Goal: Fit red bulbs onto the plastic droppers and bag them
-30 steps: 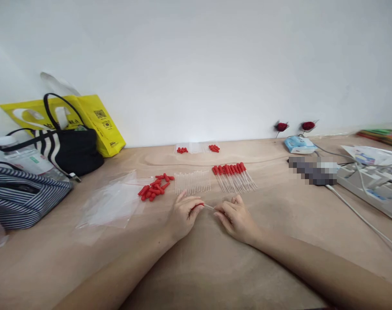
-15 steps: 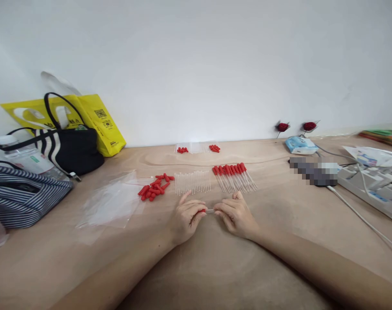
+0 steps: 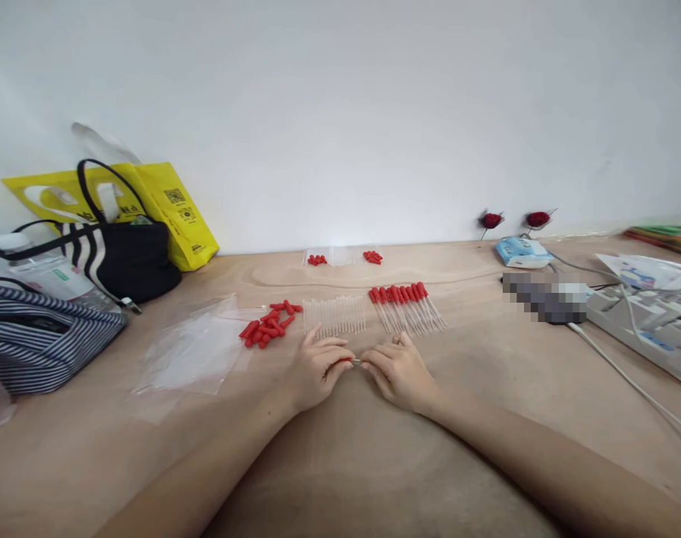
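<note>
My left hand (image 3: 318, 371) is closed, pinching a red rubber dropper bulb (image 3: 347, 360) that mostly hides behind the fingers. Fingers of my right hand (image 3: 399, 373) grip a thin clear dropper tube (image 3: 356, 362); only a short length shows between the hands, its end at the bulb. How deep the tube sits inside cannot be seen. Just beyond my hands lies a row of clear tubes (image 3: 334, 315). To its right are several droppers with red bulbs (image 3: 407, 306) side by side. A pile of loose red bulbs (image 3: 267, 326) lies to the left.
Clear plastic bags (image 3: 191, 355) lie left of the bulbs. A clear bag with red bulbs (image 3: 343, 255) rests by the wall. Far left stand a yellow bag (image 3: 191, 224), a black bag (image 3: 132, 261) and a striped pouch (image 3: 54, 344). A power strip (image 3: 643, 329) with cables is at right.
Both hands have shifted slightly left, and my right hand has come closer to my left. Less of the clear tube shows between them.
</note>
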`<state>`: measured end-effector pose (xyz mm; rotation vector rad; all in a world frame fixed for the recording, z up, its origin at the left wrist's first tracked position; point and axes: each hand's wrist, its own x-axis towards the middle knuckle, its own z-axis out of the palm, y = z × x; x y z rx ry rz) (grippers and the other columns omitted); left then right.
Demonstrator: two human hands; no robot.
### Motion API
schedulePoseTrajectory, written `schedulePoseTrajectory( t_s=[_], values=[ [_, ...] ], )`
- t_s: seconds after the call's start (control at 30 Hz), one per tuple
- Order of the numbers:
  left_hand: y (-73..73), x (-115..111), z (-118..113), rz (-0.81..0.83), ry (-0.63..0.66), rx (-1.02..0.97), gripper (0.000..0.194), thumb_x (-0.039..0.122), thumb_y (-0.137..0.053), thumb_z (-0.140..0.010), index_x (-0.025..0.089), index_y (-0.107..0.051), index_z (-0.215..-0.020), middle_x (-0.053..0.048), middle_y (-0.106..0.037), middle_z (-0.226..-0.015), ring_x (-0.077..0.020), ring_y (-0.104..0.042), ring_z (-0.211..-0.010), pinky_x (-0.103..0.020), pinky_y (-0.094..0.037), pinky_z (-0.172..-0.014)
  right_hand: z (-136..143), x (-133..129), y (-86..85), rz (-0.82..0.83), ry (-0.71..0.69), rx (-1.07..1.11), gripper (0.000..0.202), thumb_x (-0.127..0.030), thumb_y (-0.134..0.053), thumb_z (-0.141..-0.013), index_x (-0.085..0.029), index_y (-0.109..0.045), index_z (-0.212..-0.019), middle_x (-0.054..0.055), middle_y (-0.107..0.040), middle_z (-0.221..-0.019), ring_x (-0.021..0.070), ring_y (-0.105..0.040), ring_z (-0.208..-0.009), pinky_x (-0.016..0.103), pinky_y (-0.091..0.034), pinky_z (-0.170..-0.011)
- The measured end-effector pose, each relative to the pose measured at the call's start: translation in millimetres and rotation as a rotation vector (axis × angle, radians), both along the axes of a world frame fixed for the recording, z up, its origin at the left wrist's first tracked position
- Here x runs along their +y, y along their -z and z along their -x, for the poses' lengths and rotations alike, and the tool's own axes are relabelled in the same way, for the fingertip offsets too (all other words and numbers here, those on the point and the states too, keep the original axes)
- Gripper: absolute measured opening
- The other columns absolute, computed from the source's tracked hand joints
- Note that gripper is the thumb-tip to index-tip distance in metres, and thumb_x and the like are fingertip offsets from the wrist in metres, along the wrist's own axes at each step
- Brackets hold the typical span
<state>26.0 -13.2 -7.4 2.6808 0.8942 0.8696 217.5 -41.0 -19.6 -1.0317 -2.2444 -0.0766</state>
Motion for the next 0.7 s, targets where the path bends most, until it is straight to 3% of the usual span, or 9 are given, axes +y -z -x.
schedulePoseTrajectory(
  t_s=[0.17, 0.27, 0.37, 0.5, 0.7],
  values=[
    [-3.5, 3, 6, -0.042, -0.025, 0.076, 0.013, 0.024, -0.048, -0.084, 0.025, -0.061, -0.085, 0.003, -0.069, -0.085, -0.018, -0.057, -0.096, -0.045, -0.017, -0.101, -2, -2, -0.5, 0.025, 0.053, -0.076, 0.017, -0.027, -0.046, -0.084, -0.021, -0.063, -0.084, 0.002, -0.061, -0.072, 0.0144, -0.046, -0.072, 0.03, -0.019, -0.065],
    [-4.0, 6, 12, -0.097, -0.118, 0.086, 0.021, 0.03, -0.051, -0.082, 0.024, -0.058, -0.1, -0.002, -0.065, -0.101, -0.0204, -0.053, -0.102, -0.045, -0.02, -0.1, -6, -1, -0.1, 0.068, 0.101, -0.073, 0.017, -0.025, -0.046, -0.084, -0.02, -0.063, -0.081, 0.002, -0.062, -0.072, 0.0146, -0.047, -0.073, 0.03, -0.019, -0.066],
    [-4.1, 15, 22, -0.157, -0.278, 0.066, 0.036, 0.036, -0.052, -0.079, 0.02, -0.052, -0.111, -0.007, -0.06, -0.109, -0.0231, -0.049, -0.105, -0.044, -0.026, -0.097, -12, 8, -0.4, 0.137, 0.264, 0.031, 0.019, -0.026, -0.045, -0.083, -0.021, -0.062, -0.079, 0.002, -0.064, -0.074, 0.0152, -0.05, -0.074, 0.03, -0.021, -0.067],
    [-1.4, 26, 35, -0.177, -0.457, 0.058, 0.03, 0.034, -0.051, -0.078, 0.021, -0.055, -0.104, -0.007, -0.06, -0.104, -0.0252, -0.05, -0.102, -0.045, -0.032, -0.092, -17, 31, -2.7, 0.183, 0.529, 0.18, 0.021, -0.03, -0.044, -0.081, -0.019, -0.061, -0.086, 0.003, -0.065, -0.073, 0.0176, -0.053, -0.075, 0.03, -0.022, -0.069],
    [0.8, 29, 39, -0.192, -0.586, 0.082, 0.023, 0.031, -0.056, -0.074, 0.023, -0.059, -0.096, -0.007, -0.06, -0.104, -0.0282, -0.048, -0.104, -0.049, -0.029, -0.091, 7, 62, -10.7, 0.25, 0.728, 0.086, 0.018, -0.027, -0.043, -0.079, -0.017, -0.056, -0.087, 0.005, -0.065, -0.074, 0.0195, -0.056, -0.077, 0.032, -0.021, -0.071]
  ],
)
